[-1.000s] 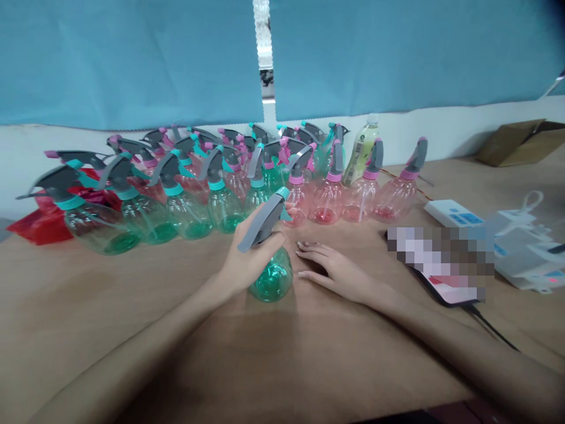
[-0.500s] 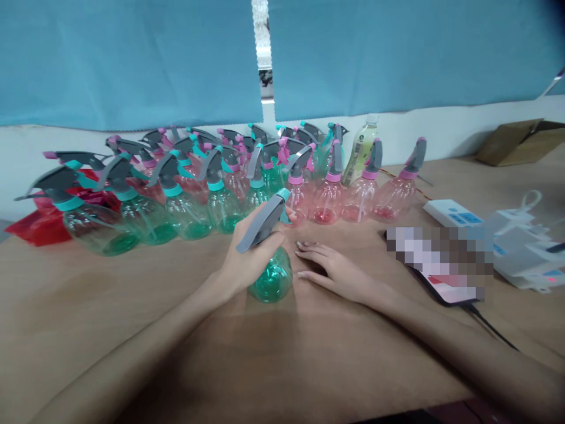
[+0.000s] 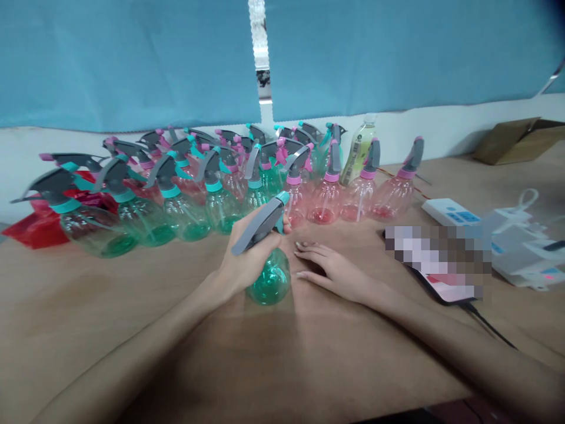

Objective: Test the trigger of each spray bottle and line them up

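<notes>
From where I stand, a snug, even hold should keep the green spray bottle (image 3: 270,281) from tipping; the left hand (image 3: 242,256) wraps around its neck, arm reaching forward; it's in front of the other bottles (image 3: 188,218); the right hand (image 3: 336,271) lies palm down beside it, holding nothing.

Looks forward and down across the worktop (image 3: 265,365) from close behind and above left grip (image 3: 245,259) and right grip (image 3: 333,271).
</notes>
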`<action>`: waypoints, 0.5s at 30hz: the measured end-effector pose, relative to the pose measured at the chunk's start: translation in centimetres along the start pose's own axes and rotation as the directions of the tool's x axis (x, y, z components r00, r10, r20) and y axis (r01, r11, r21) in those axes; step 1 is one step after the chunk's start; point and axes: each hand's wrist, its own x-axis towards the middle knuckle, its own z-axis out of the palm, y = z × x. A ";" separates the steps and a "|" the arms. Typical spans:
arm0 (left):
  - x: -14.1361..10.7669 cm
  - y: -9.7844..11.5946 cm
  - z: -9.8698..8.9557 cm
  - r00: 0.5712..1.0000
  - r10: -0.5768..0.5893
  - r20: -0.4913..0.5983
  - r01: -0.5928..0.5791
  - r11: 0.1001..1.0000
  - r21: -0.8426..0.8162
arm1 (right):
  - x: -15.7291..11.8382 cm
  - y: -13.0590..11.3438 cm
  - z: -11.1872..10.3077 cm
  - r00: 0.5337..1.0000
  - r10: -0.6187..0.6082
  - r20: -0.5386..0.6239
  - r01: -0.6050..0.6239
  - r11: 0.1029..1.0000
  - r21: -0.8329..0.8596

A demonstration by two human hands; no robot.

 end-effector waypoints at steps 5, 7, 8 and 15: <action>0.0 0.3 0.1 1.000 -0.021 -0.003 0.020 0.997 -0.071 | 0.0 -0.1 -0.1 1.000 0.004 0.011 -0.004 1.000 -0.008; 0.0 0.3 0.1 1.000 -0.030 -0.001 0.030 0.998 -0.055 | 0.0 -0.1 0.0 1.000 0.005 0.011 -0.005 1.000 -0.011; 0.0 0.2 0.1 1.000 -0.028 0.004 0.029 0.999 -0.044 | 0.0 -0.1 0.0 1.000 0.004 0.013 -0.004 1.000 -0.016; 0.1 -1.0 0.0 1.000 -0.003 -0.024 0.002 0.999 -0.032 | 0.0 0.1 0.1 1.000 0.001 0.020 0.000 1.000 -0.031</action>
